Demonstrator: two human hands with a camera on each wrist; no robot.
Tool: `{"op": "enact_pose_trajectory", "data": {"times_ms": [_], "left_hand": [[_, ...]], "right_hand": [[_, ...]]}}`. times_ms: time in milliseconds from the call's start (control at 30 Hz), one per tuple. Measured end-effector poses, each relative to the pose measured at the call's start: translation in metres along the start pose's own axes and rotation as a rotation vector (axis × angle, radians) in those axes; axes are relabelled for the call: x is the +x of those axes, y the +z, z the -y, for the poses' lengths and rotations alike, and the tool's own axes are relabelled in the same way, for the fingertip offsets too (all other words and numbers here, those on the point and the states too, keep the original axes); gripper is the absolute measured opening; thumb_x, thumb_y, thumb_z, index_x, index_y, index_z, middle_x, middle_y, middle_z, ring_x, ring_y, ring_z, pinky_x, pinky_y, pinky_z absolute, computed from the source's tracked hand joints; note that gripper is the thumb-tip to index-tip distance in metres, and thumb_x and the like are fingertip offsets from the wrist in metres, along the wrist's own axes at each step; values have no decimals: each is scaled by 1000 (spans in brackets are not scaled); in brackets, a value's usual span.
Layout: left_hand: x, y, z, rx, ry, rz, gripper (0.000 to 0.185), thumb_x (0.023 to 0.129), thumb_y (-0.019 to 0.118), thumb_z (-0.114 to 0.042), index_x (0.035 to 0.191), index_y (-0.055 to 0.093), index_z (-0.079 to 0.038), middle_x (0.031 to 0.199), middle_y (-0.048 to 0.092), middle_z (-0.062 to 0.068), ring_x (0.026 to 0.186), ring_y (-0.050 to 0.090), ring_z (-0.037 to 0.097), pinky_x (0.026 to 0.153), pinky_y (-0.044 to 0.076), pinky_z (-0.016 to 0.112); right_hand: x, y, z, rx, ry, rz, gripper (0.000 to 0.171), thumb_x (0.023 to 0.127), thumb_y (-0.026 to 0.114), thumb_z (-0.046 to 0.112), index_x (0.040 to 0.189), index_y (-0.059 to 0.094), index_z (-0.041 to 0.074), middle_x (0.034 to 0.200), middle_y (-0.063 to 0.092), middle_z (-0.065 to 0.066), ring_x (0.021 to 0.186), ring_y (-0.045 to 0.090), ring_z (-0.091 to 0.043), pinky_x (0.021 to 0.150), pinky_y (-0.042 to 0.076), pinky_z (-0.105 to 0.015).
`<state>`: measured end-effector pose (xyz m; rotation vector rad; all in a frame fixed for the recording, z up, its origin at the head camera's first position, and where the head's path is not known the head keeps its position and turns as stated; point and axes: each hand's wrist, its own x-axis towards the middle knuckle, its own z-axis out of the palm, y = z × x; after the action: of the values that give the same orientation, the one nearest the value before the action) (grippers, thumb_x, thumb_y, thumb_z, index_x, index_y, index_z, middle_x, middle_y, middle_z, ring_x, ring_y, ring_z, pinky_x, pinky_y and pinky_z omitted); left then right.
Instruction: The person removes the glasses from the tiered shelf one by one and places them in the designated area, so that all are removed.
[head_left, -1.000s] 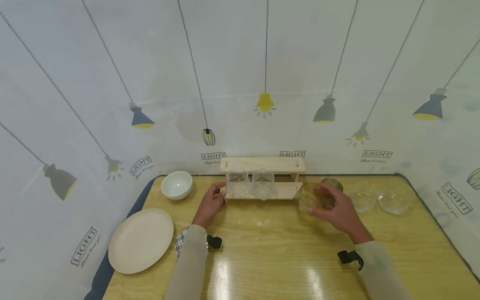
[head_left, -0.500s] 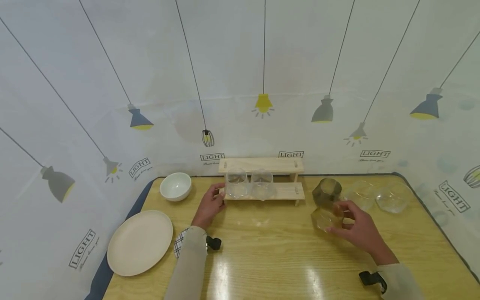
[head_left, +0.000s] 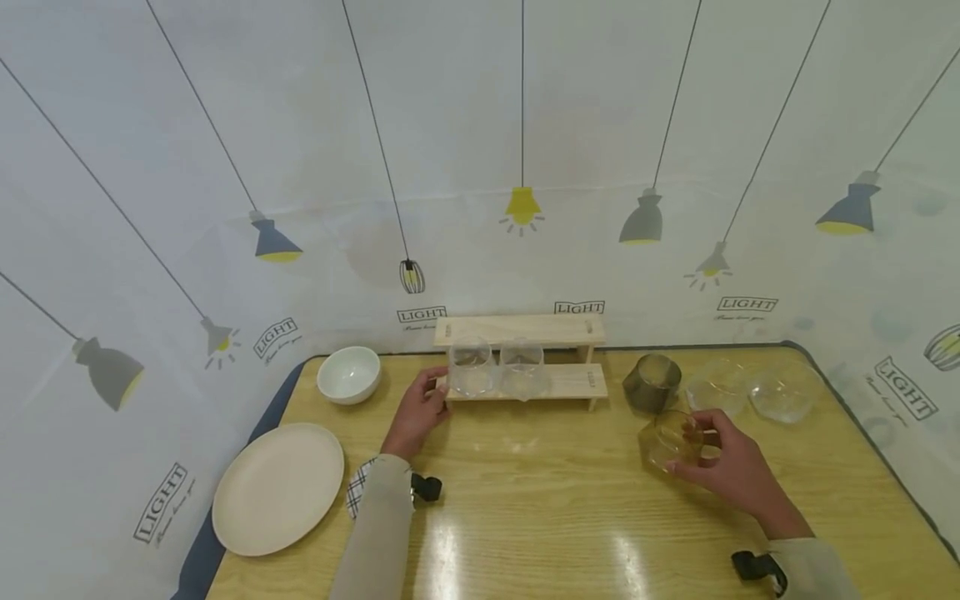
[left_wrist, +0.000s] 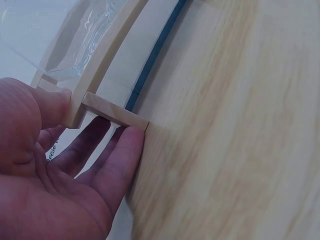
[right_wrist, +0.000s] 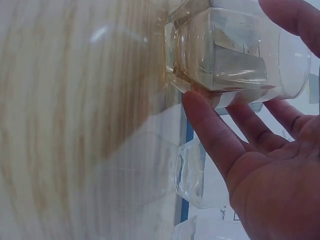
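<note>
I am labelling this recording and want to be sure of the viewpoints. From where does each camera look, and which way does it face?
Head: worn on the head, looks forward and down at the table; both forearms and hands show.
Left wrist: on the left wrist, looks along the palm; the left hand holds the end of the wooden rack.
Right wrist: on the right wrist, looks along the palm; the right hand holds the amber glass.
Shared: head and right wrist both show that glass in the grip.
</note>
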<state>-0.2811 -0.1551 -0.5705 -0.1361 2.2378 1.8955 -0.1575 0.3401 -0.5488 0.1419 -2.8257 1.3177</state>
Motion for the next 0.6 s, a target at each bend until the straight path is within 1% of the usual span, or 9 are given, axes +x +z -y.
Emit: {"op": "enact_pose_trajectory", "data": {"times_ms": [100, 133, 233, 300, 400, 467, 533, 600], "left_hand": [[1, 0, 1, -3, 0, -3, 35, 113, 53, -24, 148, 55, -25, 158, 48, 15, 136, 56, 33, 107, 57, 52], [1, 0, 1, 1, -1, -4, 35, 113, 53, -24, 148, 55, -25, 158, 48, 16, 137, 56, 33, 106, 58, 51], [2, 0, 1, 11, -11, -8, 34, 113, 54, -25, 147, 55, -26, 160, 46, 16, 138, 56, 34, 105, 58, 49], [2, 1, 1, 15, -16, -9, 35, 113, 53, -25, 147, 55, -27, 161, 45, 16, 139, 55, 34, 105, 58, 49], [1, 1, 0, 15, -22, -14, 35, 113, 53, -25, 148, 55, -27, 162, 45, 15, 140, 55, 34, 106, 58, 50], [1, 1, -1, 15, -27, -15, 35, 113, 53, -25, 148, 55, -28, 162, 45, 15, 141, 55, 34, 107, 57, 51], [1, 1, -1, 16, -27, -15, 35, 113, 52, -25, 148, 54, -28, 162, 45, 15, 141, 55, 34, 107, 57, 51], [2, 0, 0, 18, -28, -16, 34, 113, 53, -26, 147, 55, -29, 162, 45, 14, 141, 55, 34, 107, 57, 51]], "right_hand": [[0, 1, -1, -5, -13, 1, 77, 85, 92, 36, 141, 48, 6, 134, 63, -17, 112, 67, -5, 79, 63, -22], [0, 1, -1, -10, -23, -1, 78, 85, 92, 35, 141, 48, 5, 134, 63, -18, 112, 67, -8, 79, 63, -22], [0, 1, -1, -32, -44, -13, 79, 84, 93, 34, 141, 48, 3, 133, 64, -18, 115, 63, -10, 82, 61, -19], [0, 0, -2, -50, -58, -22, 81, 84, 93, 34, 143, 47, 2, 134, 63, -18, 118, 58, -5, 86, 58, -15], [1, -2, -3, -52, -79, -47, 84, 83, 93, 32, 146, 47, 3, 137, 61, -18, 120, 47, 9, 92, 50, -7], [2, -2, -2, -47, -101, -72, 84, 84, 93, 30, 149, 46, 3, 138, 61, -17, 119, 42, 17, 93, 46, -4], [4, -3, -1, -33, -130, -101, 82, 84, 93, 25, 149, 48, 3, 139, 62, -17, 119, 42, 19, 94, 45, -3], [5, -4, 1, -21, -158, -127, 78, 84, 92, 22, 148, 50, 4, 138, 62, -16, 119, 44, 19, 94, 45, -2]]}}
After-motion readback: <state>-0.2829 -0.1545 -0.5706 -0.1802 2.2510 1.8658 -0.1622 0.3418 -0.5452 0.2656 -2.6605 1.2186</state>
